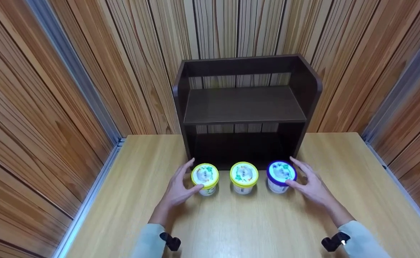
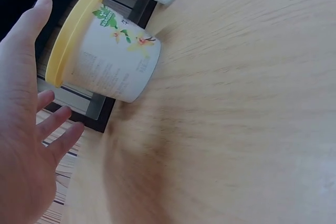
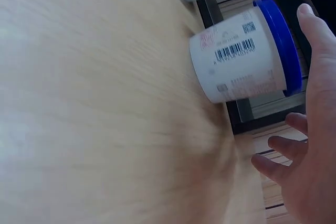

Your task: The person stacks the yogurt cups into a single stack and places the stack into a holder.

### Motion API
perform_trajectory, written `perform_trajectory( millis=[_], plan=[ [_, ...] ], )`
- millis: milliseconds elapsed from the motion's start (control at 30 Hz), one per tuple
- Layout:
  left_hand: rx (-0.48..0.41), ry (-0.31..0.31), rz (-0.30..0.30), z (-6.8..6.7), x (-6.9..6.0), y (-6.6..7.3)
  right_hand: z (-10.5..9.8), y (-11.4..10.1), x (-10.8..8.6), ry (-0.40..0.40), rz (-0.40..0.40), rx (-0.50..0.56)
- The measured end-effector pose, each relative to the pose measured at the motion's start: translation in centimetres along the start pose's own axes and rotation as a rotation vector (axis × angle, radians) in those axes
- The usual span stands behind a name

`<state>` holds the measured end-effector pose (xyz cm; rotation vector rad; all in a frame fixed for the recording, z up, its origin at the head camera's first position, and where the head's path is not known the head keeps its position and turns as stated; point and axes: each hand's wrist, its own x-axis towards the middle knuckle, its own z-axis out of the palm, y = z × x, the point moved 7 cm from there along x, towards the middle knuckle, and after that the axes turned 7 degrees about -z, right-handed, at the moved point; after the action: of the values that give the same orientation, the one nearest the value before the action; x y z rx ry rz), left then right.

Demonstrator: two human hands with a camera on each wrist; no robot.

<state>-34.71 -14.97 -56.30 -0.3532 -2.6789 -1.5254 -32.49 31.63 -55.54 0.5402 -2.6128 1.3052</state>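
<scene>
Left yellow-lidded tub [image 1: 205,175]: upright on the table [image 1: 213,222], in the space between the left hand's thumb and fingers; a green leaf mark and flower prints show on its side in the left wrist view
Middle yellow-lidded tub [image 1: 244,177]: upright between the other two, roughly in line with them and apart from both; it lies midway between the two hands, beyond the fingertips of each
Blue-lidded tub [image 1: 281,175]: upright at the right end of the row, in the space between the right hand's thumb and fingers; its side carries a barcode [image 3: 234,50] in the right wrist view
Left hand [image 1: 179,188]: beside the left tub, thumb toward its near edge and forefinger toward its far edge; fingers spread and loose, not curled round it; whether the thumb tip touches the lid, I cannot tell
Right hand [image 1: 314,188]: a near mirror of the left, beside the blue-lidded tub, thumb at the near edge of the lid; fingers spread and loose; contact here, too, I cannot tell
Both hands: well apart from each other, with the whole row of tubs between them
Shelf unit [image 1: 245,105]: dark brown, two levels, standing just behind the tubs
Sleeves [image 1: 149,240]: pale, with a black device [image 1: 170,241] at each wrist
Walls [image 1: 88,71]: wood-patterned boards behind and to both sides
</scene>
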Motion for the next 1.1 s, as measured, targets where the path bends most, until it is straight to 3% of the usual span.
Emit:
perform_trajectory(
  millis=[233,733,1100],
  plan=[
    [-0.033,-0.034,0.003,0.9,0.1,-0.3,1.0,0.1,-0.1,-0.004,0.03,0.092],
    [-0.073,-0.018,-0.053,1.6,0.3,-1.1,1.6,0.2,0.6,0.024,0.081,0.123],
    [-0.256,-0.027,-0.122,2.3,0.5,-2.0,1.8,0.3,0.8,0.028,0.067,0.124]
  ],
)
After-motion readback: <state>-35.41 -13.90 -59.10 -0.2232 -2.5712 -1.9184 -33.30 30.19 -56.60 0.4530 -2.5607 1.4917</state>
